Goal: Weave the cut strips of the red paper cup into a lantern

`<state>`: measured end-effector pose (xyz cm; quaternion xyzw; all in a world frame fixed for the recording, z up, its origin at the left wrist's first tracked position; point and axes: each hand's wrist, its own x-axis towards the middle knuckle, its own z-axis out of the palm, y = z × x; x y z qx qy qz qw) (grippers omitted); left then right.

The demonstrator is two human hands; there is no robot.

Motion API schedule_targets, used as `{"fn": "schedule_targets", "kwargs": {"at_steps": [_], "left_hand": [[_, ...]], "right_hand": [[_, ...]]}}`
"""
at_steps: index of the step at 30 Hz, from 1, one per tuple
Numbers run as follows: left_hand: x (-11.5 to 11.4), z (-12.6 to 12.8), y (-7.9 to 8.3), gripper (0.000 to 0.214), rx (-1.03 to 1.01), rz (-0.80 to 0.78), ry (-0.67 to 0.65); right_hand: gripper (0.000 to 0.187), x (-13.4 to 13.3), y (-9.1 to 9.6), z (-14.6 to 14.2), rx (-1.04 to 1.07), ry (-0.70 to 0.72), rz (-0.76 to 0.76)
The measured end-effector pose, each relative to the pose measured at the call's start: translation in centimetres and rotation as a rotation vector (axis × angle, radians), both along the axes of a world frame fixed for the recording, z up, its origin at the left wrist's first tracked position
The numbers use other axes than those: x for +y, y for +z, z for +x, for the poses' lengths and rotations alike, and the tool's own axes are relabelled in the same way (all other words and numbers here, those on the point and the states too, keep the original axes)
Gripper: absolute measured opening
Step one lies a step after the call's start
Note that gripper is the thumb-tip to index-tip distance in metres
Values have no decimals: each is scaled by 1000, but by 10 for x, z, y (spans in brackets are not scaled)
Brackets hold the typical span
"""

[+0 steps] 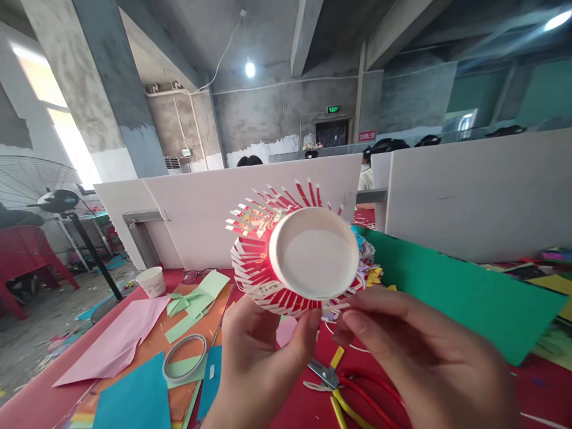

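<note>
A paper cup [316, 253] is held up in front of me, its white round base facing me. Its red-and-white printed wall is cut into many narrow strips that fan outward. My left hand [263, 357] is closed on the cup's lower edge, thumb in front. At the lower right of the cup, my right hand [420, 351] pinches the end of one strip between thumb and fingers. Below the hands lie pliers [329, 376] with red handles, partly covered by my right hand, and a yellow-handled tool [351, 411] beside them.
On the red table are a tape roll [184, 358], blue paper [134, 396], pink paper [116, 339], green paper pieces [201, 301], glasses [199, 275] and another paper cup [152, 282]. A green board [447, 286] leans at right. White partitions [250, 208] stand behind; a fan [58, 201] is left.
</note>
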<state>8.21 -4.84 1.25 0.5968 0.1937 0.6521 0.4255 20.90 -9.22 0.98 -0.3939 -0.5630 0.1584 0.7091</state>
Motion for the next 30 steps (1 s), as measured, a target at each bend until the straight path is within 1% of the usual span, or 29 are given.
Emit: {"fn": "schedule_targets", "kwargs": {"at_steps": [2, 3, 7, 9, 11, 13, 14, 16, 19, 21, 25, 27, 30], "left_hand": [[0, 1, 1, 13, 0, -12, 51], [0, 2, 2, 12, -4, -26, 74], [-5, 5, 7, 17, -44, -113, 126], [-7, 5, 8, 18, -61, -152, 92], [-7, 4, 9, 13, -56, -173, 5], [-6, 3, 9, 5, -30, -190, -82], [-6, 2, 10, 3, -18, -205, -104], [-5, 1, 10, 11, -28, -248, -109], [-4, 1, 12, 30, -77, -310, -85], [-4, 2, 15, 38, -104, -345, -111], [-4, 4, 21, 48, -190, -404, -190], [-5, 5, 24, 52, -214, -430, -209], [-5, 6, 24, 54, -191, -450, -210]], "right_hand": [[20, 1, 1, 3, 37, 48, 8], [21, 0, 2, 3, 35, 42, 16], [22, -6, 2, 1, -24, -111, 36], [21, -9, 1, -2, -71, -202, 39], [21, -11, 0, -3, -176, -264, 49], [23, -10, 0, -3, -292, -281, 73], [24, -9, -1, -3, -334, -273, 92], [25, -7, -1, -2, -382, -269, 135], [26, -3, -1, -1, -468, -304, 189], [28, 0, 0, 0, -554, -331, 241], [32, 1, 2, 6, -732, -340, 323], [34, 0, 3, 11, -813, -349, 329], [37, -2, 3, 17, -921, -358, 347]]}}
